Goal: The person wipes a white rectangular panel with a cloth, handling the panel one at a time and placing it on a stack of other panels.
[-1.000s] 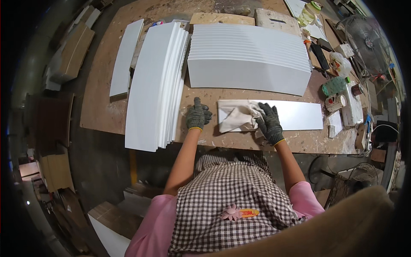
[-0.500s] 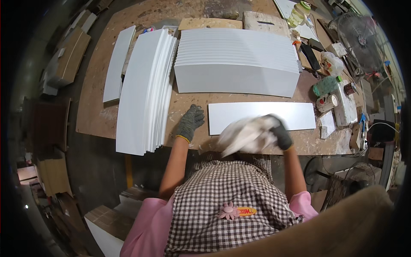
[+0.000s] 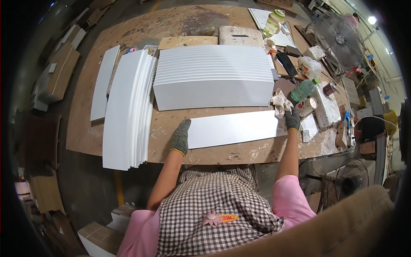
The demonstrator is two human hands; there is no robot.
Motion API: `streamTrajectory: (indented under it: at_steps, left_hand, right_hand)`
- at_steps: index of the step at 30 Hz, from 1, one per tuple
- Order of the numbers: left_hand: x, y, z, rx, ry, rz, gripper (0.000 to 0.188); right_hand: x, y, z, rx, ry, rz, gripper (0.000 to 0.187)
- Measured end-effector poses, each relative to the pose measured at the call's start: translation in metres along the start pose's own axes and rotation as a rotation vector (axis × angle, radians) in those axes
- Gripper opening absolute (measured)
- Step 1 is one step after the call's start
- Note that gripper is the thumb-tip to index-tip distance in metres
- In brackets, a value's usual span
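Note:
A single white board (image 3: 233,129) lies near the table's front edge, its right end angled slightly away from me. My left hand (image 3: 180,137), in a grey knit glove, grips the board's left end with the fingers together. At the other end is my right hand (image 3: 293,120), gloved in dark grey and closed on a crumpled off-white cloth (image 3: 281,103). Part of the cloth lies beyond the board's right end. Behind the board stands a wide row of white boards (image 3: 214,94). More white boards (image 3: 124,107) are stacked lengthwise to the left.
One more white board (image 3: 105,81) lies farther left on the worn wooden table (image 3: 81,137). Close to my right hand stand a white can (image 3: 306,106), a green bottle (image 3: 305,90) and a white block (image 3: 326,105). A fan (image 3: 339,39) is at the far right.
My right hand has moved right with the cloth, from over the board to its right end. The left hand now grips the left end. The board has tilted, right end farther away.

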State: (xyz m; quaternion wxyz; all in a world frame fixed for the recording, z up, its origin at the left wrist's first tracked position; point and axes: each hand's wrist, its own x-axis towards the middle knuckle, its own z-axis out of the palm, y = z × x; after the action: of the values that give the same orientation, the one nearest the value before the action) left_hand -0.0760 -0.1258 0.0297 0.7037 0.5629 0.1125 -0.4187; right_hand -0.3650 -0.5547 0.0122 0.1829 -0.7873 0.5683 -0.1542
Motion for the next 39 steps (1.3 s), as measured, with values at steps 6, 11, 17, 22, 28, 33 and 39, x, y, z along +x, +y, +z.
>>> streamTrajectory:
  at_steps: [6,11,17,22,28,33,39]
  left_hand:
    - [-0.038,0.038,0.010,-0.036,0.276,0.382,0.037]
    - [-0.058,0.041,-0.044,-0.562,0.218,0.317,0.028]
    - [-0.017,0.016,-0.079,-0.439,-0.042,0.151,0.053]
    - [-0.028,0.019,-0.091,-0.358,-0.205,0.206,0.062]
    - [-0.035,0.035,-0.097,-0.247,-0.363,0.151,0.062]
    - [0.013,0.007,-0.125,0.154,-0.287,0.286,0.050]
    - [0.049,0.001,-0.135,-0.004,-0.150,0.033,0.061]
  right_hand:
    - [0.003,0.029,-0.029,1.060,-0.004,-0.014,0.044]
    - [-0.091,-0.054,-0.045,0.383,0.824,-0.388,0.040]
    - [-0.073,0.117,0.040,-0.246,-0.227,0.048,0.041]
    - [-0.073,0.112,0.004,0.968,-0.143,0.187,0.043]
    - [-0.068,0.011,-0.087,0.763,-0.285,0.145,0.047]
    - [-0.139,-0.103,0.047,-0.492,0.362,-0.387,0.076]
    - [-0.272,-0.326,0.137,0.208,-0.081,-0.846,0.069]
